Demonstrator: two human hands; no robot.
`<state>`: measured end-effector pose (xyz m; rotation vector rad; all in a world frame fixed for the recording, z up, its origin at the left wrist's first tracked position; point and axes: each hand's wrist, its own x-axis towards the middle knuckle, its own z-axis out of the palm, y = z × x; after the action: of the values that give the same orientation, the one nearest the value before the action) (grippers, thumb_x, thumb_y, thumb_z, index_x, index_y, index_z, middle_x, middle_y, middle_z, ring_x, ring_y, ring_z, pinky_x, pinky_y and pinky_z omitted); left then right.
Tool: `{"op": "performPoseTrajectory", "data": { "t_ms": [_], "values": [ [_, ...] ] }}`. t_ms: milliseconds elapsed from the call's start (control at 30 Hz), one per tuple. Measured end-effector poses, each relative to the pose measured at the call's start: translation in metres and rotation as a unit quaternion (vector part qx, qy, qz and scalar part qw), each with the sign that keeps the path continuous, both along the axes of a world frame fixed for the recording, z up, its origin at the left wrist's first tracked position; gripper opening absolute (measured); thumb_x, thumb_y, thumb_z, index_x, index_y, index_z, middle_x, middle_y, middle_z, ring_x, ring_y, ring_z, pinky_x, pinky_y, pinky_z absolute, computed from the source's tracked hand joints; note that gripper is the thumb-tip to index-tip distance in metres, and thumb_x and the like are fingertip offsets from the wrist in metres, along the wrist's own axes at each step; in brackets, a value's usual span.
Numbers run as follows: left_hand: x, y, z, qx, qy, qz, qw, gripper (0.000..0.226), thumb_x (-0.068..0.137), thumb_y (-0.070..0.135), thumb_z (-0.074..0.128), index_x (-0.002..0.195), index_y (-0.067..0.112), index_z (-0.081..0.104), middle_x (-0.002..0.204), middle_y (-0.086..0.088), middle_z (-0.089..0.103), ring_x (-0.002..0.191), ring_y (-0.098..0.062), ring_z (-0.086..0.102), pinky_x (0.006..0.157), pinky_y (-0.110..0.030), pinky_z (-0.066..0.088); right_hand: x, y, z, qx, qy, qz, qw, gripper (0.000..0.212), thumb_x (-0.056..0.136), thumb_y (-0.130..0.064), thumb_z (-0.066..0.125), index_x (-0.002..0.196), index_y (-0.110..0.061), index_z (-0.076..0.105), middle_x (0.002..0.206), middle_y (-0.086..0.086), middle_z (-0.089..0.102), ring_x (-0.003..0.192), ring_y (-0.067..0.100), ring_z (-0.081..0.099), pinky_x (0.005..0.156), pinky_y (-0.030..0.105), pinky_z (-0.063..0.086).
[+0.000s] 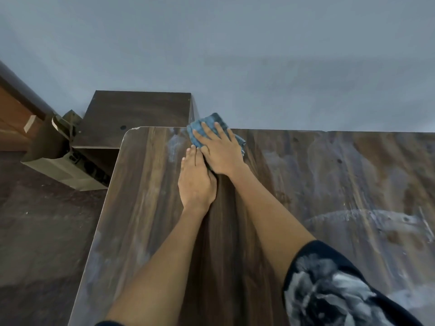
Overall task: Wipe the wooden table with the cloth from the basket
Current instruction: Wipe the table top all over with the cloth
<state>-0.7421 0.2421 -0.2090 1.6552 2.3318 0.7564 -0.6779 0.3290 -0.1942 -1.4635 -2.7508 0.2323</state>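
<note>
1. My right hand (220, 150) is flat on the blue cloth (207, 131), fingers straight, pressing it onto the table (306, 184) at the far edge, against the wall.
2. My left hand (196, 182) lies flat on bare wood just beside the right, fingertips touching the cloth's near edge. It holds nothing and is only bracing.
3. The cloth is bunched, part of it sticking out past the table's back edge. Judgement: flatten it so more of it meets the wood.
4. A pale smear (174, 144) sits just left of the cloth, and a big ring-shaped residue (367, 222) is well off to the right. Most of the table looks unwiped.
5. To do it well: keep the palm pressure even and pull in long overlapping strokes along the grain, from the far edge toward me.
6. Work left corner first, then step right toward the ring.
7. Risk: the cloth slips off the back edge behind the table. Keep the fingers over it.
8. No basket in view.
</note>
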Motion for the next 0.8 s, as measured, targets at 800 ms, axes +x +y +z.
{"op": "performPoseTrajectory", "data": {
  "t_ms": [800],
  "values": [
    [0.006, -0.003, 0.004, -0.006, -0.032, 0.019, 0.999, 0.048, 0.090, 0.003, 0.038, 0.137, 0.009, 0.034, 0.145, -0.008, 0.036, 0.137, -0.022, 0.029, 0.110, -0.036, 0.033, 0.042, 0.022, 0.002, 0.016, -0.018, -0.116, 0.993, 0.050, 0.100, -0.033, 0.022, 0.149, -0.026, 0.015, 0.158, -0.001, 0.011, 0.144, 0.027, 0.005, 0.115, 0.048, 0.006]
  ]
}}
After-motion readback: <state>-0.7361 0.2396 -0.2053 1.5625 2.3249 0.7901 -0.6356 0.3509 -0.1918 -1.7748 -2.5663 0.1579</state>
